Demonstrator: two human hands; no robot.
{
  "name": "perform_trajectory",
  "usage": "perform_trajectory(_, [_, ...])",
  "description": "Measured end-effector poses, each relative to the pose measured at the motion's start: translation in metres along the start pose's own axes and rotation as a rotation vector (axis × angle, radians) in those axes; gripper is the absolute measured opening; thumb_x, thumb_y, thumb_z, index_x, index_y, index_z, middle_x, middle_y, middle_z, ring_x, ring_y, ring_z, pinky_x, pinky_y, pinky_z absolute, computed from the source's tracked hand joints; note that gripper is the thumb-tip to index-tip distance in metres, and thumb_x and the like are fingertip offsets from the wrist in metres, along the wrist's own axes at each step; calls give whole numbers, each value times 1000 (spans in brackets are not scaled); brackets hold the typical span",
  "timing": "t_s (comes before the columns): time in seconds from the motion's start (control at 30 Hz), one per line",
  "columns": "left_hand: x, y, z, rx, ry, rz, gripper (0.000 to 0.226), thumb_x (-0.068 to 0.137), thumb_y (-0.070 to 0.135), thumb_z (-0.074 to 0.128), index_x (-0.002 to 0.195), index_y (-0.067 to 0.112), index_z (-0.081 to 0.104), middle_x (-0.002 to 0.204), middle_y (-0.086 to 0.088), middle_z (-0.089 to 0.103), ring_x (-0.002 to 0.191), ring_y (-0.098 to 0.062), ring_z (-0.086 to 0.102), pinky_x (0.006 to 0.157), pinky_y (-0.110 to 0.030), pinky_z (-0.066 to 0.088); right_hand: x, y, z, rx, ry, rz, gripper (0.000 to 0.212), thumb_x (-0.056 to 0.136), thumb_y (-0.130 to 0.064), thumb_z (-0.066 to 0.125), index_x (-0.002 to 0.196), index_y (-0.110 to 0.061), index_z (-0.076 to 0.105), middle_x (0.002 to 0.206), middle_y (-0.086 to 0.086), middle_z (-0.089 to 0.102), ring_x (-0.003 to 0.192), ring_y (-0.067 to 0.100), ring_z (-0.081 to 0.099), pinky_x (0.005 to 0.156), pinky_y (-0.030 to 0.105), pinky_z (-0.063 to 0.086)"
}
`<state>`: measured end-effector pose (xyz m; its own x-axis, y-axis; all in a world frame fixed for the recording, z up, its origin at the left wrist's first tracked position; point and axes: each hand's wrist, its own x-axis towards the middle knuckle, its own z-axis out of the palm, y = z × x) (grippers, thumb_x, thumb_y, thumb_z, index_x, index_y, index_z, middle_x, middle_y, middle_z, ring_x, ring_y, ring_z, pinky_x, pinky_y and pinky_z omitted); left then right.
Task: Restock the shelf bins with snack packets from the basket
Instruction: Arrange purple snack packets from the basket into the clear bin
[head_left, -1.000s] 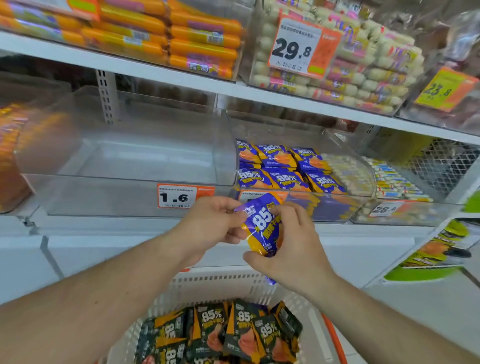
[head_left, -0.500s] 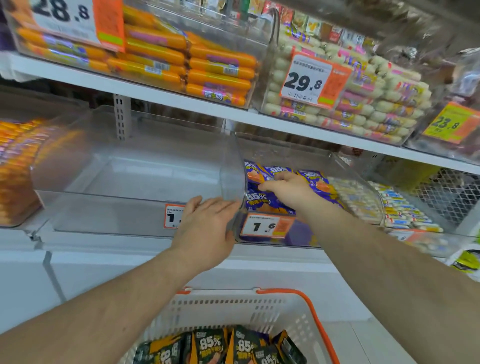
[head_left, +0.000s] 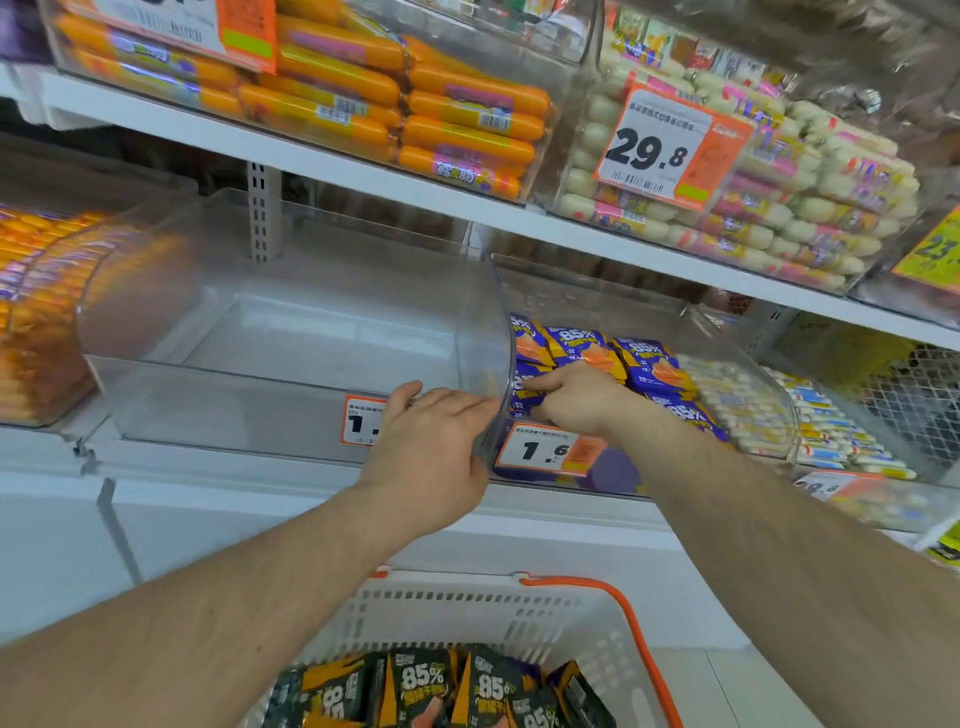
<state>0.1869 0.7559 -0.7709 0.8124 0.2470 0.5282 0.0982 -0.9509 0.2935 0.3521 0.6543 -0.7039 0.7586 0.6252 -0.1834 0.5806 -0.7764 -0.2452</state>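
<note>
My right hand (head_left: 576, 395) reaches into the right clear bin (head_left: 753, 379), which holds several blue "85%" snack packets (head_left: 644, 364). Its index finger and thumb pinch a blue packet (head_left: 521, 404) at the bin's front left corner. My left hand (head_left: 431, 452) rests with fairly straight fingers on the front rim of the empty clear bin (head_left: 249, 410), beside the wall between the two bins. Below my arms stands the white basket (head_left: 467, 608) with an orange handle, holding several black "85%" packets (head_left: 421, 686).
Price tags reading 1.6 (head_left: 545, 449) are on both bin fronts. The shelf above carries orange sausages (head_left: 415, 109) and white sausage packs (head_left: 779, 208). More orange sausages (head_left: 31, 312) fill the bin at left, and small packs (head_left: 831, 436) the bins at right.
One second ago both hands held a blue packet in front of the bins. My right hand has carried it into the right bin, and my left hand has come to rest on the empty bin's rim.
</note>
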Motion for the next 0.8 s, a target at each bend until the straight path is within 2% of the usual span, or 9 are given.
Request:
perform_trajectory(0.1, [0, 0, 0, 17, 32, 19, 51, 58, 21, 58, 107, 18, 72, 101, 4, 74, 90, -23, 69, 93, -52, 44, -2, 1, 0, -95, -30, -32, 46, 95, -27, 54, 140, -35, 52, 153, -2, 42, 137, 26, 39, 109, 43, 39])
perform_trajectory(0.23, [-1, -1, 3, 46, 53, 34, 52, 58, 22, 57, 107, 17, 73, 101, 3, 74, 90, -22, 70, 93, -52, 44, -1, 5, 7, -194, -20, 8, 47, 98, -34, 45, 143, -47, 41, 162, -6, 19, 145, 33, 22, 114, 61, 17])
perform_trajectory(0.43, [-1, -1, 6, 69, 101, 65, 52, 58, 23, 58, 107, 15, 73, 106, 1, 74, 99, -24, 70, 96, -54, 43, -6, 7, 13, -189, 60, -29, 42, 99, -29, 39, 137, -43, 51, 151, -12, 42, 140, 24, 33, 113, 55, 15])
perform_trajectory(0.5, [-7, -4, 11, 24, 176, 109, 49, 66, 21, 53, 110, 13, 73, 115, -3, 72, 112, -27, 66, 104, -53, 36, -12, 11, 25, -90, 338, -135, 38, 92, -21, 46, 121, -34, 66, 133, -3, 60, 129, 27, 45, 108, 49, 24])
perform_trajectory(0.57, [-20, -7, 16, -28, 220, 234, 48, 71, 20, 44, 109, 13, 73, 120, -5, 69, 119, -27, 61, 112, -45, 31, -25, 14, 46, 2, 861, -347, 25, 80, -13, 53, 95, -19, 73, 102, 5, 68, 103, 32, 56, 88, 42, 37])
perform_trajectory(0.6, [-29, -6, 18, -40, 201, 311, 45, 71, 19, 44, 105, 15, 74, 118, -4, 70, 117, -26, 60, 110, -43, 32, -35, 13, 62, 57, 1049, -413, 19, 76, -11, 56, 87, -14, 70, 94, 7, 65, 93, 30, 55, 79, 39, 36])
perform_trajectory(0.63, [-38, -3, 18, -46, 133, 371, 41, 71, 17, 45, 100, 17, 75, 114, -3, 71, 111, -26, 62, 105, -41, 36, -45, 11, 82, 120, 1122, -443, 15, 74, -11, 57, 84, -12, 68, 90, 9, 61, 88, 28, 51, 75, 37, 33])
perform_trajectory(0.7, [-57, 3, 17, -83, -253, 358, 34, 77, 17, 47, 100, 19, 73, 106, 0, 70, 98, -24, 63, 94, -37, 45, -64, 11, 130, 252, 1036, -450, 14, 74, -13, 52, 80, -10, 64, 84, 9, 59, 83, 26, 49, 71, 35, 32])
perform_trajectory(0.8, [-78, -3, 22, -1, -994, 213, 21, 90, 19, 49, 100, 23, 67, 96, 2, 66, 85, -20, 60, 79, -35, 49, -89, 17, 211, 425, 594, -241, 13, 79, -7, 49, 75, -9, 61, 73, 4, 58, 72, 20, 49, 64, 33, 39])
